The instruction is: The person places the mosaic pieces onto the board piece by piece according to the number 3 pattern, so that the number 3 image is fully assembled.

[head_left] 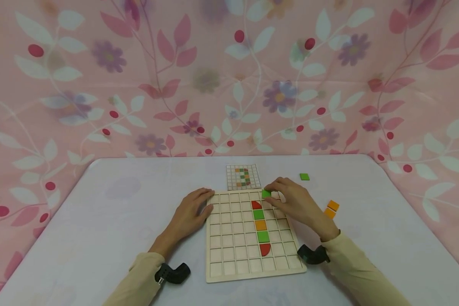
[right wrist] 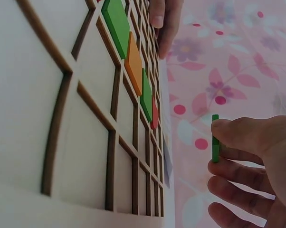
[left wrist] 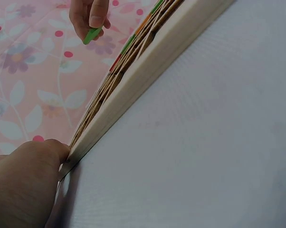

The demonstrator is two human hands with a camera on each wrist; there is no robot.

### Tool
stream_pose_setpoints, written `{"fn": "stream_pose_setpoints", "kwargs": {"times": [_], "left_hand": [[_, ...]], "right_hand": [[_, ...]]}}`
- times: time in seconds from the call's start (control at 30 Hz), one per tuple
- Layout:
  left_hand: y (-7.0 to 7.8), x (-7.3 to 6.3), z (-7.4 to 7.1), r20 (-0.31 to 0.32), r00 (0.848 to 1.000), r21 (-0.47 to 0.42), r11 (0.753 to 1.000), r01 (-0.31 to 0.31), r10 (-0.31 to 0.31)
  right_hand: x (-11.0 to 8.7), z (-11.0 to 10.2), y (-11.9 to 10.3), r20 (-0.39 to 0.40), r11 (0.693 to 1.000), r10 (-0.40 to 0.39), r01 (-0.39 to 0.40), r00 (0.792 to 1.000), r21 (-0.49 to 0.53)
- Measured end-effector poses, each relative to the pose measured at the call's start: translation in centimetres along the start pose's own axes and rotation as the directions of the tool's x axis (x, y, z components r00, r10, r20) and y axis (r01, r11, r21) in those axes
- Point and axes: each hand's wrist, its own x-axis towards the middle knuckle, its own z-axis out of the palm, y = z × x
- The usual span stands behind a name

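At the middle of the white tabletop [head_left: 99, 238] lies a pale wooden board [head_left: 235, 255], divided by raised strips into square cells. Just beyond its far edge, a printed card [head_left: 231, 183] shows a smaller grid with a figure in orange, green and red; finer print, from where I stand, is too small to read.

Right hand [head_left: 295, 202]: grip holds one green tile [head_left: 266, 194], pinched, thumb and finger parted only as far as the tile between them. Remaining fingers loosely bent. Tile is flat, thin, square, bright green on its face; the right wrist view gives it nearly edge-on, raised clear of the board. Seen from the head, it lies over the far row.

Left hand [head_left: 191, 213]: at the board's left edge, near the far left corner. Thumb and fingers apart, relaxed, touching the wood; grip has nothing enclosed.

Set in one column of the board, far to near: far red piece [head_left: 256, 205], green square [head_left: 258, 214], orange square [head_left: 260, 225], second green square [head_left: 263, 236], near red piece [head_left: 265, 250]. Both red ones have a curved side.

Off the board, to the person's right: a loose green tile [head_left: 304, 177] near the far edge of the tabletop; two orange tiles [head_left: 333, 205] side by side near the right forearm.
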Motion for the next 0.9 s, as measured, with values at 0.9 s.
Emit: {"fn": "stream_pose_setpoints", "kwargs": {"times": [0.9], "left_hand": [[-0.1,0.0,0.0,-0.023,0.999,0.014,1.0,-0.027,0.027]], "right_hand": [[1.5,2.3,-2.2,0.104,1.0,-0.015,0.017,0.994,-0.011]]}}
